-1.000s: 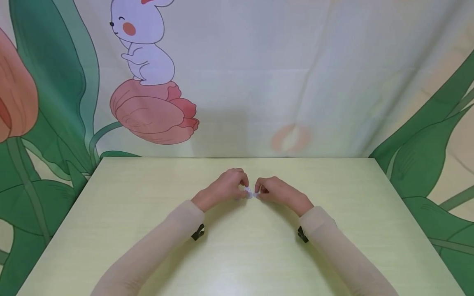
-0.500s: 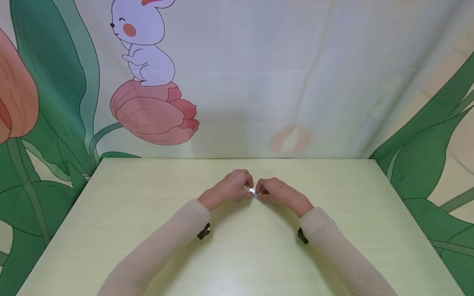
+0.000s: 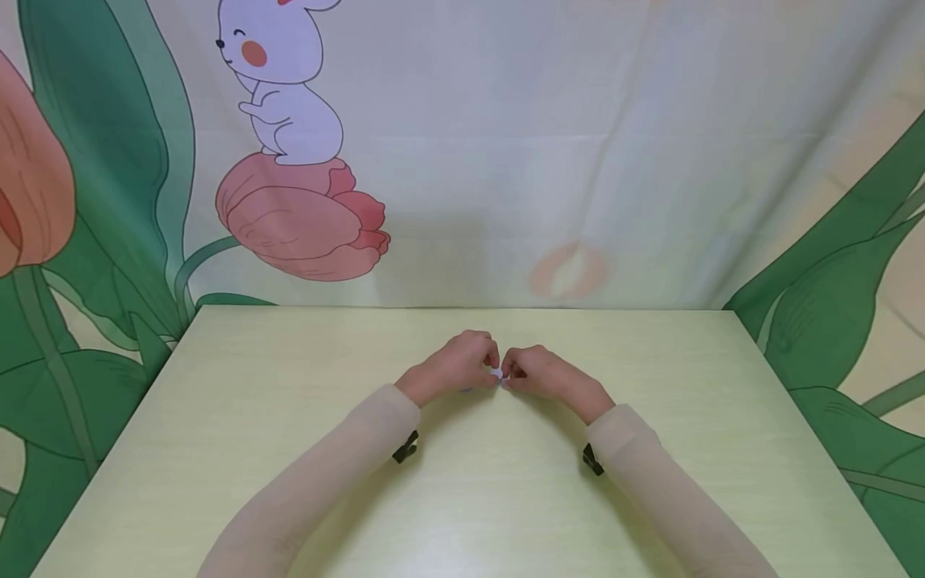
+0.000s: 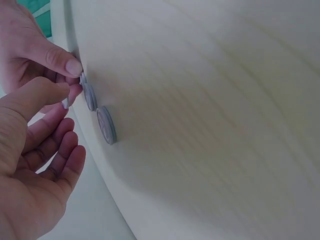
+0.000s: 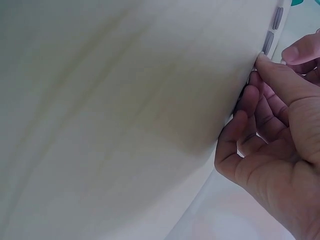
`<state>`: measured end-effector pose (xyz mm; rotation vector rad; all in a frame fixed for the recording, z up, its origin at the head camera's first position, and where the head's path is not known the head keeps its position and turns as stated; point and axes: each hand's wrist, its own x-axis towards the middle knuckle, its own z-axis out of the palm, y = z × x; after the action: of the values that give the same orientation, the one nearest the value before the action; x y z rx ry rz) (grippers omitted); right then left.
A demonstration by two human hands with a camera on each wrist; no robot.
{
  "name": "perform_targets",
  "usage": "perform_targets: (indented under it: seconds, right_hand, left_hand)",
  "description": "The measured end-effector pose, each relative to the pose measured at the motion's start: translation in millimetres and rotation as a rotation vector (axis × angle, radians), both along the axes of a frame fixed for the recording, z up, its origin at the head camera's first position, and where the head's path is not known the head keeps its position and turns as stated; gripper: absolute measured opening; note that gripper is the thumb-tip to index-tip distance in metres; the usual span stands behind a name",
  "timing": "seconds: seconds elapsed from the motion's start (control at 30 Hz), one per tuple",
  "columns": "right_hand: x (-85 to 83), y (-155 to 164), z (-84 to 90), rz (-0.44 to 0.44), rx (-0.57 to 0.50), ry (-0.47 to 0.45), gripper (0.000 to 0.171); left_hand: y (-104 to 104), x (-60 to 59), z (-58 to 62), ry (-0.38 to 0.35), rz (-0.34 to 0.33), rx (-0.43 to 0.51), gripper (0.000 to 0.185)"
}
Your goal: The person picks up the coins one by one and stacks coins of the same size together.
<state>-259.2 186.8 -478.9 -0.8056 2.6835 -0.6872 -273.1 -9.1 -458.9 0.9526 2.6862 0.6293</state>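
In the head view my left hand (image 3: 462,363) and right hand (image 3: 548,375) almost meet above the far middle of the table. Between left thumb and index finger I pinch a thin whitish coin (image 4: 65,102), seen nearly edge-on. My right thumb and fingers, curled at the tabletop, hold the edge of a small grey coin stack (image 4: 83,78), mostly covered by them. Beside it lie a second grey coin stack (image 4: 90,97) and a larger-looking stack (image 4: 106,125) with a layered rim. The right wrist view shows these two as thin grey shapes past my right thumb.
The pale wooden table (image 3: 477,490) ends at a straight back edge. Behind hangs a curtain (image 3: 462,160) printed with a rabbit, tulips and green leaves. A dark strap piece (image 3: 406,447) hangs under the left sleeve, another (image 3: 592,460) under the right.
My left hand has moved right, toward the right hand, bringing the shiny coin with it. The right hand has stayed almost still, fingers at the same spot.
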Motion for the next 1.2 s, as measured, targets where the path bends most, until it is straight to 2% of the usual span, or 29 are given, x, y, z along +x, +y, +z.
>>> perform_targets:
  seconds: [0.3,0.47,0.6,0.83,1.03,1.2]
  right_hand:
    - [0.6,0.0,0.8,-0.004,-0.003,0.007,0.012]
    - [-1.7,0.3,-2.2,-0.003,-0.008,0.021,0.012]
    - [-2.9,1.0,-4.4,-0.003,-0.004,0.029,0.012]
    - [-2.0,1.7,-6.3,0.002,-0.018,0.025,0.011]
    - [-0.5,2.1,-7.0,0.006,-0.031,0.06,0.012]
    - [-0.5,1.6,-6.4,0.006,-0.041,0.043,0.011]
  left_hand:
    - [5.1,-5.3,-5.0,-0.018,-0.017,-0.001,0.016]
    - [7.1,-6.8,-6.3,-0.047,-0.006,-0.009,0.014]
    - [8.4,-8.3,-7.5,-0.042,-0.006,-0.02,0.01]
    - [10.6,-8.2,-7.9,-0.051,-0.017,-0.016,0.007]
    - [11.5,-6.4,-7.8,-0.038,-0.02,-0.011,0.007]
    - [10.5,-5.3,-7.4,-0.033,-0.025,-0.018,0.007]
